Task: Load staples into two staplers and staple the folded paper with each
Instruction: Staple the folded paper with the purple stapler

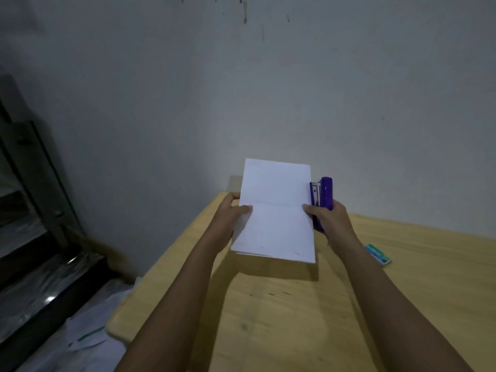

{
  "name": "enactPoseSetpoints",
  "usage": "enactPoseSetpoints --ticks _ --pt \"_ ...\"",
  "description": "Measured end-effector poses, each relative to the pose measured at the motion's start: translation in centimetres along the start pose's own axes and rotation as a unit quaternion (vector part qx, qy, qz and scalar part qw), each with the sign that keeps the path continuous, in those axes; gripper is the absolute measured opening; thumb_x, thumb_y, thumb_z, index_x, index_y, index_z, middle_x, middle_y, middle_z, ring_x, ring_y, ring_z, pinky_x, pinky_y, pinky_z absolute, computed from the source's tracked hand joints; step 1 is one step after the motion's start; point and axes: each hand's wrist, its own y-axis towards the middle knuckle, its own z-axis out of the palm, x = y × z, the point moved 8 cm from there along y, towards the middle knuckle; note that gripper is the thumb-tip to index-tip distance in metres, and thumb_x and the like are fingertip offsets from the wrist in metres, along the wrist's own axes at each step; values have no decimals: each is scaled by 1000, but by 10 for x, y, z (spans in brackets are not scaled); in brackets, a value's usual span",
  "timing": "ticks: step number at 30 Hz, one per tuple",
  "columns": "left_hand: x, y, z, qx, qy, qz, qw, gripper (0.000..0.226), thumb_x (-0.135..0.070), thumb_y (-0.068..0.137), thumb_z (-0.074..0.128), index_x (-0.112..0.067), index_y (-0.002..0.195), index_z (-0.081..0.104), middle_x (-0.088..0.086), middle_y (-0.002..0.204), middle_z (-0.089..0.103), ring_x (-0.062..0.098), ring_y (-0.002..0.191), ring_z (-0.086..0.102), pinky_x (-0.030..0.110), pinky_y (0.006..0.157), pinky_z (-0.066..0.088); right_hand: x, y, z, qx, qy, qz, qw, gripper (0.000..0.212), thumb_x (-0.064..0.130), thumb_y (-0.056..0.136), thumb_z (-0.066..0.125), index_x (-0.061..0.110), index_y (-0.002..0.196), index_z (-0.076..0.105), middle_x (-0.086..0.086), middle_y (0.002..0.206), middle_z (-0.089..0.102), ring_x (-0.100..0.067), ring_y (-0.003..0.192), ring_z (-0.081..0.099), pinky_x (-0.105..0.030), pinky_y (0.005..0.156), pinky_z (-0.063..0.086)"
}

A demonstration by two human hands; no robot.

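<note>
Paper (276, 210): white sheet, folded, with a crease across its middle; held up above the table (295, 318) between the left hand (230, 218) and the right hand (330, 221); layered edges showed at the near end.
Left hand: gripped the paper's left edge, thumb on the front face, fingers curled behind.
Right hand: wrapped around the stapler (326, 191), with the thumb laid on the paper's right edge at the crease.
Stapler: purple, stood nearly upright in the right hand, its upper end rising above the fingers, right against the paper's right edge; whether the edge sat inside its mouth could not be told.
Table: pale wooden top with faint dark marks, set against the wall (241, 89); it carried the staple box (377, 254).
Staple box: small, teal, lay flat on the table just beyond the right forearm, apart from the paper.
Wall: grey-white, dark streaks near the top.
Shelving (32, 183): dark unit at the far left, details dim.
Loose sheets (88, 336): pale papers lay on the floor beside the table's left corner.
</note>
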Motion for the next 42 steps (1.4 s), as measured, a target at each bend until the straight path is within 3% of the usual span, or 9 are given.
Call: enactPoseSetpoints --ticks 4,9,13,16,21,26,31,36,42 --pt "-1 -3 39 71 -28 1 997 41 3 85 57 -16 119 45 9 109 64 29 90 65 38 70 55 5 -6 -36 -21 9 2 1000 28 -4 78 63 7 103 55 -7 88 61 -21 76 59 -31 71 52" --pt "-2 -2 60 33 -66 29 997 26 14 83 46 -7 92 56 7 86 63 25 75 60 26 61 51 4 -14 -60 -10 110 15 994 18 0 83 58 12 96 59 -6 89 65 -19 73 61 -26 60 51" --pt "7 0 69 35 -90 34 995 32 8 86 41 -9 62 53 7 101 66 29 89 61 33 72 50 -5 -15 -76 -20 194 36 980 13 15 87 60 12 99 55 -10 105 70 -25 92 67 -34 76 54" --pt "3 0 68 6 -71 71 995 34 13 83 42 -8 58 51 3 101 65 28 91 59 35 72 49 -9 -19 -78 15 147 57 987 26 23 81 70 9 99 57 -4 89 69 -20 81 68 -32 72 57" --pt "-6 -4 69 -22 -63 113 991 21 8 87 50 -9 76 56 3 99 65 19 84 62 26 61 52 -14 -24 -74 47 30 56 997 34 0 68 78 13 73 46 -2 66 49 -13 61 51 -26 63 46" --pt "26 -4 76 63 -115 -36 991 32 -40 92 53 -18 114 59 6 108 69 22 89 67 34 72 52 -6 -19 -89 -59 -14 -19 998 40 2 63 82 15 79 48 -1 71 52 -16 64 53 -27 62 47" --pt "34 -13 77 85 -75 12 993 22 -9 84 66 -18 103 60 12 103 68 25 86 66 34 69 56 -11 -17 -90 -44 6 -16 999 38 4 63 82 13 83 50 -5 77 55 -20 73 57 -34 69 50" --pt "37 -12 83 56 -91 12 994 16 -10 88 61 -19 102 59 9 103 67 28 91 64 34 72 54 -29 -20 -93 -17 11 36 999 44 0 61 81 5 95 53 -16 89 57 -29 83 57 -40 74 52" --pt "43 -22 104 91 -147 0 985 49 -1 81 67 -10 125 47 5 109 63 20 87 70 34 73 61 -32 -22 -100 -55 45 35 997 40 3 58 84 7 88 57 -14 87 63 -27 82 61 -43 81 52"
